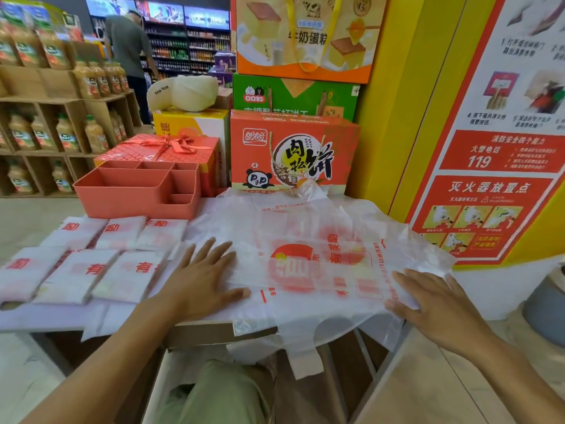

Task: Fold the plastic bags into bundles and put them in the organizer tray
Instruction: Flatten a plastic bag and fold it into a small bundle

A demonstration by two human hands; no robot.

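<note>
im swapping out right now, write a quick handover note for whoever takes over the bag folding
Left hand: flat, fingers spread, pressing the left part of the unfolded bag.
Right hand: open, resting on the bag's right edge.
The bag lies spread on the table, handles hanging over the near edge.
Done: six folded bundles lie in two rows on the table, left of the bag.
Organizer tray sits behind the bundles; its visible compartments look empty.
Left: fold this bag, then move all the bundles into the tray.
</note>
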